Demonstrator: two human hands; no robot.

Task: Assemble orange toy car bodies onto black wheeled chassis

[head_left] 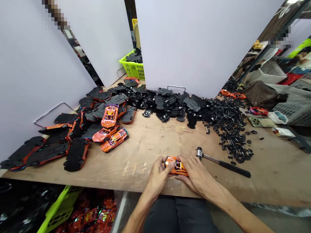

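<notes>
An orange toy car with white and dark markings lies between my hands near the table's front edge. My left hand grips its left end, thumb across the top. Fingers of my right hand wrap over the right end, with the thumb along the near side. The car's underside is hidden. Just right of my right hand lies a hammer with a metal head and black handle. Several finished-looking orange toy cars are stacked to the left.
Black chassis plates heap along the back, and wheel axles pile at the right. Upturned car bodies spread over the left side. A green basket stands behind; another green basket sits below the table edge. White panels rise behind.
</notes>
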